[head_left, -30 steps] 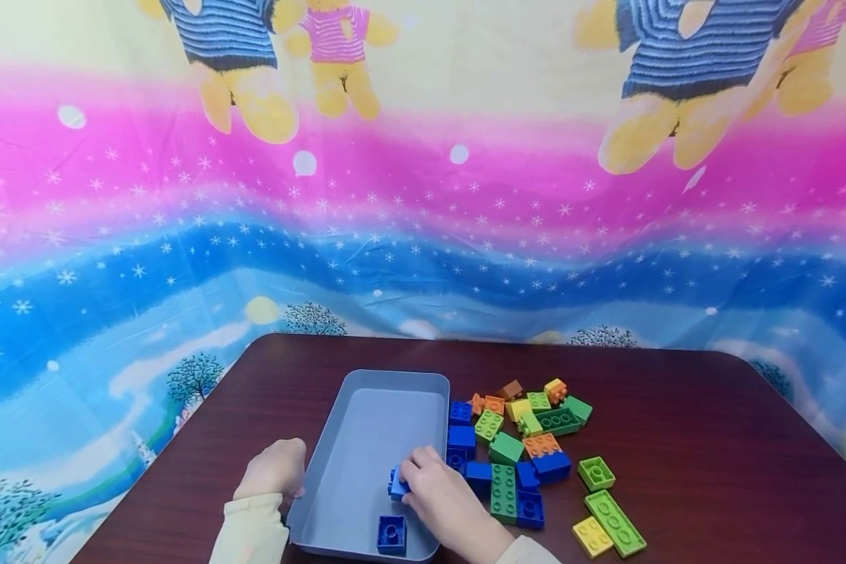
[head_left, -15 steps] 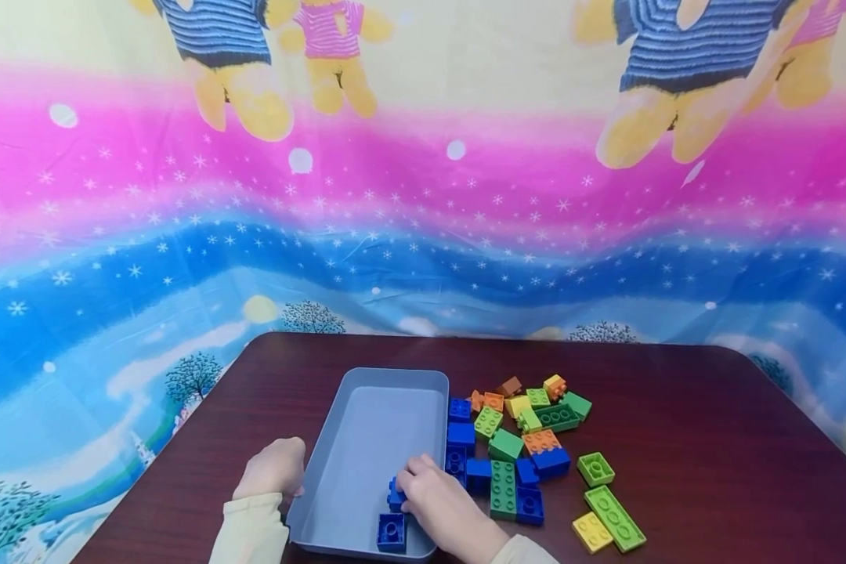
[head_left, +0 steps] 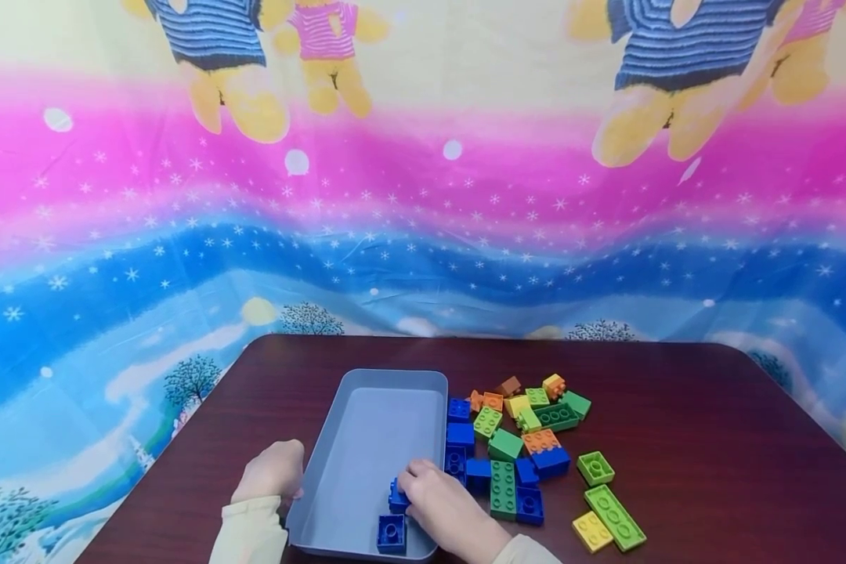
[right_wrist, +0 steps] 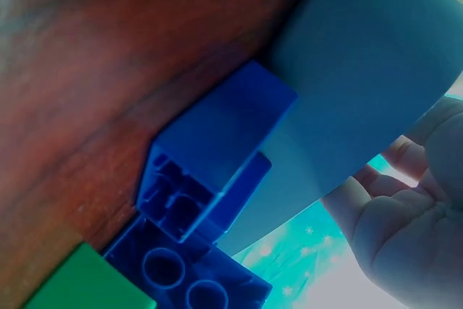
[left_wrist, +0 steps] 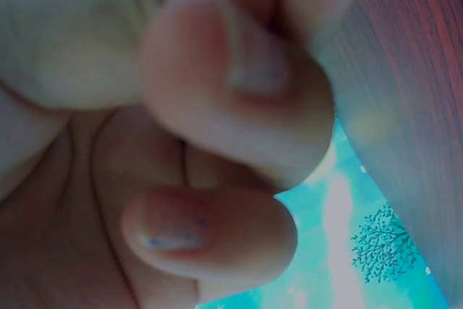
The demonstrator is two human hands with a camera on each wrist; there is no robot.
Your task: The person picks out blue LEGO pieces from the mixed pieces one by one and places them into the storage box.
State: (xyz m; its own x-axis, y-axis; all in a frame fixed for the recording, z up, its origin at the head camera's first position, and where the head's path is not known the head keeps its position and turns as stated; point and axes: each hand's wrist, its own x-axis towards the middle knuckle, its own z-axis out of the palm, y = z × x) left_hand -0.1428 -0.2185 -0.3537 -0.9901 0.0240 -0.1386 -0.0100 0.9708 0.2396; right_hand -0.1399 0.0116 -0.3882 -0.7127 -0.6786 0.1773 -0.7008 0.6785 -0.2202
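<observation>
In the head view my right hand (head_left: 442, 505) reaches over the right wall of the grey tray (head_left: 366, 439) and grips a blue toy brick (head_left: 398, 496), whose studs face left. A second blue brick (head_left: 391, 533) lies hollow side up just in front of it, close to the tray's near end. My left hand (head_left: 271, 471) is beside the tray's left wall. Its fingers (left_wrist: 217, 229) are curled toward the palm in the left wrist view, with nothing between them. The right wrist view shows the right hand (right_wrist: 405, 215) beyond the tray's outer wall, its brick hidden.
Right of the tray lie several blue bricks (head_left: 460, 435), and past them green, orange and yellow ones. A long lime brick (head_left: 615, 518) and a yellow brick (head_left: 592, 532) sit farther right on the dark wooden table (head_left: 712, 439). A printed curtain (head_left: 423, 196) hangs behind.
The right hand has lowered its blue brick slightly toward the near end of the tray, up to the other brick there. My left hand has stayed in place.
</observation>
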